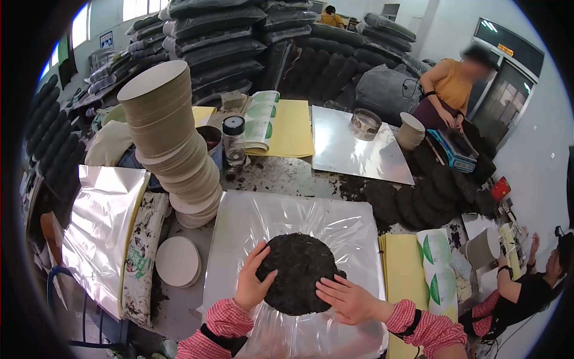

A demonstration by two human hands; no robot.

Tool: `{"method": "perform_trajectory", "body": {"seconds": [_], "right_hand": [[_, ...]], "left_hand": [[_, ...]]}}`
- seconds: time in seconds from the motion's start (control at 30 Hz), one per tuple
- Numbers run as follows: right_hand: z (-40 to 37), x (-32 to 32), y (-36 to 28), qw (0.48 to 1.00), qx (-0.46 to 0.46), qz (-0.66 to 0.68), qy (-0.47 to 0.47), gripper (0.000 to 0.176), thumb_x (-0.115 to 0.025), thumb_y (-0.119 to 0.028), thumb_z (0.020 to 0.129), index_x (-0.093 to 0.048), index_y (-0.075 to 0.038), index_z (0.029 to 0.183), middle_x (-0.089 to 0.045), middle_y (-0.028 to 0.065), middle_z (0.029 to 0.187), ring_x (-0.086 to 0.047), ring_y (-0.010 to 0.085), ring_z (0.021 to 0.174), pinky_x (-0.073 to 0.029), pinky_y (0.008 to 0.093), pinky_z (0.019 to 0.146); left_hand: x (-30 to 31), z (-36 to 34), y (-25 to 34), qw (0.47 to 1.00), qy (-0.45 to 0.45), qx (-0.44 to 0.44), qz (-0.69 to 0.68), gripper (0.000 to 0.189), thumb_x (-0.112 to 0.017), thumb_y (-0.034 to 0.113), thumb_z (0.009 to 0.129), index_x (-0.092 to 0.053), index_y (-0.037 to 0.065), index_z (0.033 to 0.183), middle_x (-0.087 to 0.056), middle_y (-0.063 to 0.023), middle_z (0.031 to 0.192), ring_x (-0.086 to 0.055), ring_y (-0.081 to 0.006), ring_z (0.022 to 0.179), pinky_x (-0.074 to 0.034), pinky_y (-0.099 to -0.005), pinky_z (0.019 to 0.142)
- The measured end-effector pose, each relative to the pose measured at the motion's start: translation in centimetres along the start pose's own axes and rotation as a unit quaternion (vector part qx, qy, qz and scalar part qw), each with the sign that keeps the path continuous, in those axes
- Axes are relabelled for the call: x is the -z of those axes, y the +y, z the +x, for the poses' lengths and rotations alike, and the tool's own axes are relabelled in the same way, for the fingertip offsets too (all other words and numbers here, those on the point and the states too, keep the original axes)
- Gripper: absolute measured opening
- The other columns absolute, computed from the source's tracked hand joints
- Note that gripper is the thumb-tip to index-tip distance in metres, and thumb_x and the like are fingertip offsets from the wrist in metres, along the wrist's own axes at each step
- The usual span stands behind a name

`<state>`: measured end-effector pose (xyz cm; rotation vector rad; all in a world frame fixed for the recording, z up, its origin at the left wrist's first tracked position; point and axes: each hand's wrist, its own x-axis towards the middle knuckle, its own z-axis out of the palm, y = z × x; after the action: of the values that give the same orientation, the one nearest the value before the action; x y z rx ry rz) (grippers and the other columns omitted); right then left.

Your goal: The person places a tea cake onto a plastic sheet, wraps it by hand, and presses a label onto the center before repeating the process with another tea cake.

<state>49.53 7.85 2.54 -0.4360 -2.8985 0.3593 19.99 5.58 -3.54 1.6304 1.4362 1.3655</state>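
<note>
Two hands were on the dark pressed cake [299,272], which lay in the middle of a clear plastic sheet [257,221] on the tabletop [293,173], close to me. I judged that the cake could crumble at its rim, because loose bits already stood out on its right side, and a hard push there would break off more. The thin sheet could also slide or wrinkle under it.

My left hand [254,281] was curved against the left rim, thumb on top, open and not closed around anything. My right hand [347,299] lay flat on the lower right edge with the fingers spread, also open. Both wrists came up from below in red checked sleeves.

Just to the right were yellow paper sheets [403,269], and to the left one round cardboard disc [177,261] and silver foil bags [104,221]. Behind these, a tall leaning stack of discs [170,131] stood beside a small jar [234,140]. Farther away, a co-worker in yellow [451,87] stood before piled black sacks [221,42].
</note>
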Motion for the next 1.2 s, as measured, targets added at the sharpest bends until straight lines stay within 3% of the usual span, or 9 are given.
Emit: {"method": "perform_trajectory", "body": {"seconds": [0.17, 0.23, 0.43, 0.6, 0.77, 0.83, 0.97, 1.1, 1.2], "right_hand": [[5.1, 0.3, 2.3, 0.987, -0.036, 0.071, 0.136, 0.062, -0.062, -0.050, 0.088, -0.061, -0.002, 0.128, -0.051, 0.0194, 0.142, -0.040, 0.0359, 0.140, -0.031, 0.0481, 0.116], [6.8, -2.4, 3.2, 0.999, -0.043, 0.000, 0.018, 0.057, -0.064, -0.053, 0.087, -0.068, -0.004, 0.118, -0.054, 0.0197, 0.139, -0.045, 0.0376, 0.136, -0.034, 0.0472, 0.114], [7.5, -4.1, 3.1, 0.990, -0.100, 0.060, 0.081, 0.080, -0.080, -0.053, 0.069, -0.060, 0.001, 0.124, -0.053, 0.0235, 0.135, -0.044, 0.0386, 0.132, -0.036, 0.0455, 0.112], [8.9, -3.5, 2.0, 0.973, -0.209, 0.079, 0.059, 0.112, -0.092, -0.040, 0.051, -0.040, 0.010, 0.137, -0.041, 0.0240, 0.134, -0.044, 0.0414, 0.121, -0.039, 0.0437, 0.107], [10.2, -3.5, 1.5, 0.968, -0.248, 0.026, 0.005, 0.110, -0.093, -0.037, 0.048, -0.042, 0.009, 0.134, -0.043, 0.0242, 0.131, -0.047, 0.0408, 0.117, -0.042, 0.0430, 0.103], [10.4, -4.7, 1.3, 0.963, -0.266, 0.018, -0.028, 0.107, -0.093, -0.036, 0.048, -0.044, 0.008, 0.132, -0.045, 0.0236, 0.129, -0.048, 0.0403, 0.115, -0.044, 0.0429, 0.102], [10.6, -7.1, 1.2, 0.948, -0.301, -0.092, -0.031, 0.101, -0.095, -0.032, 0.046, -0.047, 0.003, 0.128, -0.048, 0.0187, 0.125, -0.051, 0.0358, 0.113, -0.050, 0.0407, 0.092], [10.3, -7.7, 0.6, 0.949, -0.311, -0.050, -0.009, 0.083, -0.088, -0.021, 0.058, -0.049, 0.005, 0.127, -0.053, 0.0197, 0.115, -0.054, 0.0369, 0.108, -0.050, 0.0427, 0.093], [8.7, -5.7, -0.6, 0.946, -0.278, -0.160, 0.038, 0.058, -0.079, -0.013, 0.066, -0.056, 0.005, 0.115, -0.058, 0.0177, 0.102, -0.059, 0.0337, 0.097, -0.056, 0.0344, 0.076]], "left_hand": [[0.6, 0.6, 0.5, 0.999, -0.014, 0.026, -0.012, 0.061, -0.073, -0.003, 0.073, -0.056, 0.000, 0.132, -0.050, -0.0150, 0.143, -0.050, -0.0310, 0.131, -0.041, -0.0375, 0.109], [0.2, 0.7, 0.9, 0.999, -0.005, 0.025, -0.020, 0.056, -0.072, -0.004, 0.070, -0.061, 0.000, 0.125, -0.054, -0.0133, 0.134, -0.053, -0.0306, 0.125, -0.042, -0.0383, 0.107], [-1.8, 2.4, 1.9, 0.910, -0.064, -0.121, 0.391, 0.045, -0.077, 0.009, 0.068, -0.067, 0.007, 0.112, -0.055, -0.0119, 0.116, -0.049, -0.0336, 0.118, -0.041, -0.0422, 0.103], [0.9, 6.2, 2.9, 0.837, -0.395, -0.166, 0.339, 0.105, -0.088, 0.048, 0.052, -0.048, -0.013, 0.128, -0.053, -0.0169, 0.118, -0.055, -0.0349, 0.111, -0.047, -0.0362, 0.097], [-1.8, 6.8, 3.0, 0.752, -0.471, -0.121, 0.444, 0.108, -0.091, 0.049, 0.046, -0.049, -0.014, 0.123, -0.053, -0.0180, 0.114, -0.057, -0.0297, 0.108, -0.051, -0.0353, 0.092], [-3.3, 6.3, 3.5, 0.700, -0.458, -0.052, 0.546, 0.100, -0.093, 0.042, 0.046, -0.053, -0.010, 0.122, -0.054, -0.0162, 0.113, -0.057, -0.0278, 0.109, -0.053, -0.0342, 0.088], [-5.7, 3.0, -1.9, 0.778, -0.274, -0.089, 0.559, 0.065, -0.084, 0.026, 0.065, -0.058, -0.003, 0.117, -0.055, -0.0139, 0.115, -0.058, -0.0276, 0.109, -0.053, -0.0342, 0.087], [-3.2, 4.7, 0.4, 0.763, -0.349, -0.074, 0.539, 0.042, -0.074, 0.025, 0.079, -0.062, 0.001, 0.111, -0.057, -0.0135, 0.110, -0.058, -0.0295, 0.106, -0.051, -0.0359, 0.089], [1.2, 4.1, 4.4, 0.815, -0.393, -0.260, 0.338, 0.029, -0.059, 0.032, 0.092, -0.067, 0.004, 0.098, -0.059, -0.0105, 0.095, -0.058, -0.0279, 0.095, -0.048, -0.0384, 0.083]]}}
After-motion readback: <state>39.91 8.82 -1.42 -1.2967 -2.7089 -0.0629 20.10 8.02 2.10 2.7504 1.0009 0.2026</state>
